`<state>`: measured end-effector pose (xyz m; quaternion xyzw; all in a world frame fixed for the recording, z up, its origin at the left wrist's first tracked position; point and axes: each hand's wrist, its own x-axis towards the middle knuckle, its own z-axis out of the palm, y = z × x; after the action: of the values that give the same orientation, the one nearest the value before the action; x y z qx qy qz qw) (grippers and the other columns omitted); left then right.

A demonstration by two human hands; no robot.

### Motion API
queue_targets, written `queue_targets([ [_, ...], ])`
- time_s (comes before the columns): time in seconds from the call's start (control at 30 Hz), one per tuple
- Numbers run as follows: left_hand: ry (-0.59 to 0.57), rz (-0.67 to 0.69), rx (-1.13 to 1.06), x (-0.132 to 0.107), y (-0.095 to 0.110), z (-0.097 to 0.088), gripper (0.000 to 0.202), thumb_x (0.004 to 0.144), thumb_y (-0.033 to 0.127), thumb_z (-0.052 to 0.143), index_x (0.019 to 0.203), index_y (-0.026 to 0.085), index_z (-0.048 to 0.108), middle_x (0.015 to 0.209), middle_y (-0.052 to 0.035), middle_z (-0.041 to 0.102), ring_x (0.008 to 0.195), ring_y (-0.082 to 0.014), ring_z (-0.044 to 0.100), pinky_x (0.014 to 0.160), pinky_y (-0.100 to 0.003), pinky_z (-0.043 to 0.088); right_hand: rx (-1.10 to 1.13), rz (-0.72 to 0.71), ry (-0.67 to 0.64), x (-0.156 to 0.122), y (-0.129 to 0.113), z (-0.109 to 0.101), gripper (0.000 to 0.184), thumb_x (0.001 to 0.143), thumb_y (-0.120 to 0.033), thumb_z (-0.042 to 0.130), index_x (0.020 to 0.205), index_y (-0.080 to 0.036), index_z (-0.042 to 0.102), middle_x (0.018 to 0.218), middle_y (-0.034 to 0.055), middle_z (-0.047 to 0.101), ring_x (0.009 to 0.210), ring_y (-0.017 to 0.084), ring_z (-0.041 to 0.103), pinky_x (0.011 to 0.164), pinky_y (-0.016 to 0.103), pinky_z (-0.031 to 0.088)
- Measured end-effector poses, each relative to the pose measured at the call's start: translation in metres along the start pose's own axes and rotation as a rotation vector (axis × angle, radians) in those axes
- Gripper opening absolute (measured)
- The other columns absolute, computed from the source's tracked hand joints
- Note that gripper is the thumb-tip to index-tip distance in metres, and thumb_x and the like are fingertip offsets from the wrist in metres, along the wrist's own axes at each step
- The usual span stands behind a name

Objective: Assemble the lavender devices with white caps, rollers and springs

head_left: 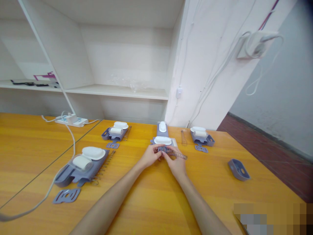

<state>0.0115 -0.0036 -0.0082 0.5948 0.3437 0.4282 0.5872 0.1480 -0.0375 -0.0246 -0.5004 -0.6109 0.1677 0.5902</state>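
Both hands meet near the middle of the table. My left hand [150, 156] is closed, its fingertips pinching a small grey plastic plate [161, 148]. My right hand [178, 166] is closed on a metal coil spring [181, 155], which slants across its fingers with one end against the plate. Fingers partly hide where plate and spring meet. Just beyond the hands lies a white oval part [163, 140] on a grey piece, and farther back a grey panel [162, 132] carries a white ribbed oval piece [162, 126].
Similar sets of grey housings, white rolls and springs lie at left [83, 163], back left [116, 131] and back right [200, 134]. A grey cup-like part [239, 169] sits at right. A power strip [71, 120] trails a white cable [52, 186] along the left. Shelving [117, 93] stands behind.
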Motion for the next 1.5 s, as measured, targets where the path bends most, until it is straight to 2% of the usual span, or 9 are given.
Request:
queue_targets([
  [0.17, 0.026, -0.009, -0.026, 0.001, -0.005, -0.003, 0.039, 0.064, 0.021, 0.064, 0.100, 0.011, 0.054, 0.071, -0.0025, 0.064, 0.058, -0.0125, 0.060, 0.045, -0.019, 0.043, -0.064, 0.015, 0.000, -0.001, 0.000, -0.001, 0.027, 0.076, -0.033, 0.060, 0.100, -0.019, 0.062, 0.099, 0.0072, 0.066, 0.093, 0.022, 0.061, 0.088, 0.038, 0.047],
  [0.33, 0.033, -0.007, -0.013, 0.004, -0.009, -0.006, 0.037, 0.062, 0.023, 0.067, 0.095, 0.011, 0.057, 0.071, -0.0026, 0.065, 0.054, -0.0113, 0.059, 0.044, -0.018, 0.041, -0.098, -0.122, -0.035, -0.001, -0.004, -0.003, 0.022, 0.079, -0.028, 0.055, 0.099, -0.023, 0.063, 0.098, 0.0066, 0.066, 0.095, 0.022, 0.060, 0.087, 0.038, 0.048],
  [0.5, 0.038, -0.027, -0.096, 0.003, -0.007, -0.008, 0.041, 0.060, 0.025, 0.073, 0.096, 0.012, 0.058, 0.067, -0.0023, 0.064, 0.056, -0.0119, 0.061, 0.052, -0.021, 0.047, -0.124, -0.228, -0.030, -0.001, -0.006, -0.002, 0.021, 0.080, -0.025, 0.054, 0.099, -0.025, 0.062, 0.098, 0.0058, 0.066, 0.094, 0.022, 0.060, 0.087, 0.039, 0.048],
  [0.67, 0.004, -0.035, -0.167, 0.002, -0.008, -0.010, 0.053, 0.059, 0.027, 0.077, 0.105, 0.011, 0.057, 0.073, -0.0051, 0.068, 0.057, -0.0121, 0.062, 0.058, -0.025, 0.050, -0.130, -0.229, -0.003, -0.002, -0.009, -0.003, 0.020, 0.080, -0.024, 0.054, 0.098, -0.023, 0.062, 0.098, 0.0058, 0.065, 0.094, 0.021, 0.059, 0.086, 0.037, 0.047],
  [0.87, 0.001, -0.119, -0.258, 0.002, -0.010, -0.009, 0.063, 0.053, 0.029, 0.082, 0.108, 0.009, 0.059, 0.077, -0.0079, 0.069, 0.062, -0.0131, 0.064, 0.066, -0.028, 0.052, -0.149, -0.185, 0.037, -0.001, -0.011, -0.004, 0.018, 0.079, -0.025, 0.056, 0.096, -0.022, 0.062, 0.094, 0.0063, 0.065, 0.091, 0.021, 0.059, 0.083, 0.037, 0.048],
  [1.13, 0.010, -0.114, -0.263, 0.002, -0.008, -0.007, 0.059, 0.054, 0.029, 0.082, 0.105, 0.008, 0.061, 0.075, -0.0076, 0.068, 0.061, -0.0126, 0.063, 0.062, -0.026, 0.052, -0.118, -0.257, 0.012, -0.002, -0.010, -0.004, 0.021, 0.079, -0.023, 0.055, 0.098, -0.023, 0.062, 0.097, 0.0068, 0.065, 0.094, 0.022, 0.059, 0.087, 0.039, 0.047],
  [1.23, -0.011, -0.127, -0.269, 0.001, -0.007, -0.009, 0.059, 0.055, 0.029, 0.081, 0.107, 0.008, 0.061, 0.077, -0.0082, 0.069, 0.062, -0.0126, 0.064, 0.064, -0.026, 0.052, -0.090, -0.173, 0.034, -0.002, -0.007, -0.003, 0.020, 0.077, -0.027, 0.059, 0.096, -0.021, 0.064, 0.097, 0.0072, 0.066, 0.093, 0.022, 0.060, 0.087, 0.039, 0.047],
  [1.4, -0.105, -0.134, -0.279, 0.000, -0.009, -0.015, 0.060, 0.060, 0.031, 0.079, 0.113, 0.010, 0.059, 0.085, -0.0102, 0.069, 0.068, -0.0131, 0.065, 0.067, -0.026, 0.052, 0.213, 0.158, 0.125, 0.002, 0.005, 0.000, 0.034, 0.072, -0.032, 0.066, 0.100, -0.015, 0.060, 0.092, 0.0100, 0.068, 0.084, 0.022, 0.063, 0.079, 0.039, 0.050],
  [1.5, -0.090, -0.132, -0.256, 0.001, -0.012, -0.015, 0.060, 0.061, 0.033, 0.078, 0.113, 0.010, 0.059, 0.082, -0.0096, 0.069, 0.064, -0.0134, 0.064, 0.064, -0.027, 0.052, 0.317, 0.211, 0.141, 0.005, 0.011, 0.000, 0.035, 0.071, -0.031, 0.067, 0.101, -0.015, 0.058, 0.090, 0.0096, 0.068, 0.082, 0.021, 0.064, 0.076, 0.038, 0.051],
])
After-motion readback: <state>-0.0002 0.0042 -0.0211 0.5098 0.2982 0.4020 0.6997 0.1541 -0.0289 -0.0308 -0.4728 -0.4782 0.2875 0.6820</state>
